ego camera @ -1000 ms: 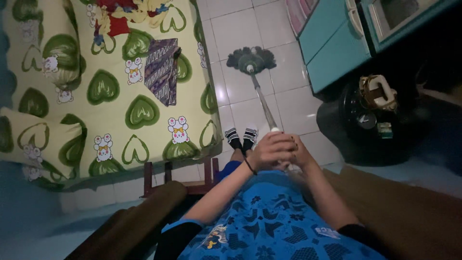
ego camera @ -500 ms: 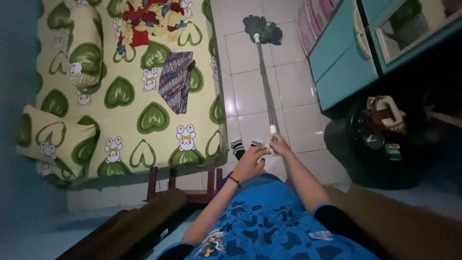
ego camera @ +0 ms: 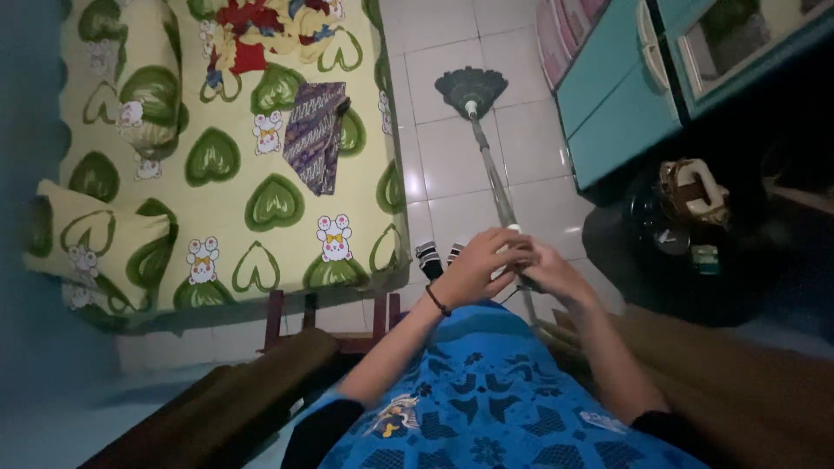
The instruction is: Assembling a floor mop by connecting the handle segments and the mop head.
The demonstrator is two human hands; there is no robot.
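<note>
The bed (ego camera: pixel 217 156) fills the left, the cabinet (ego camera: pixel 625 95) the far right, leaving a strip of tiles (ego camera: pixel 452 165) between. The dark bin (ego camera: pixel 686 234) is hard to make out. The mop (ego camera: pixel 473 91) head has come nearer. Left hand (ego camera: pixel 476 269) and right hand (ego camera: pixel 552 276) both grip its pole.

I see one small package, a green and white box (ego camera: pixel 704 258), flat on the dark round stool (ego camera: pixel 625 252) near its right edge, just below a brown and white bag (ego camera: pixel 691 187).
</note>
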